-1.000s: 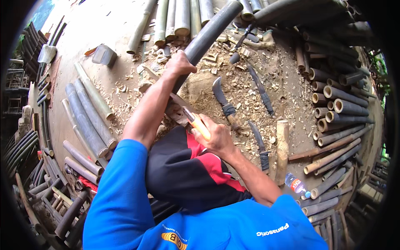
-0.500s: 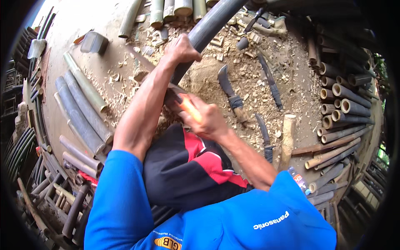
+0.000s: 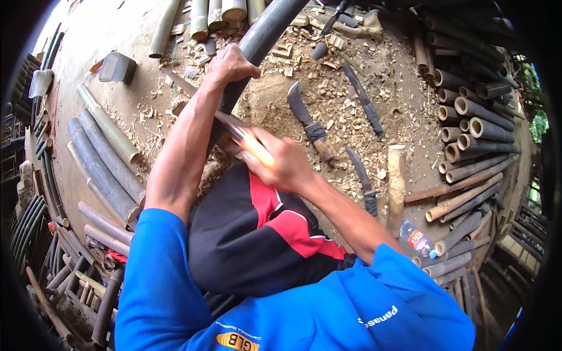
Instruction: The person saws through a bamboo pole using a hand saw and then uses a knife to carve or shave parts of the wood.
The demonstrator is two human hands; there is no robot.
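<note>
My left hand is closed around a thick dark bamboo pole that slants up and to the right. In my right hand is the orange handle of a handsaw, somewhat blurred. Its blade lies across the pole below my left hand and passes under my left forearm. The blade's tip shows to the left of that forearm. Where the teeth meet the bamboo is partly hidden. The pole's lower end is close to my bent leg in black and red trousers.
Several curved blades, including a machete, lie among wood chips to the right. Nearby are an upright bamboo stump and a plastic bottle. Cut bamboo is stacked at right; more bamboo lengths and a plastic tub are left.
My right hand has drawn the saw back to the right, away from my left hand. The left hand keeps its grip on the pole. The whole view has shifted, so the surroundings appear farther left.
</note>
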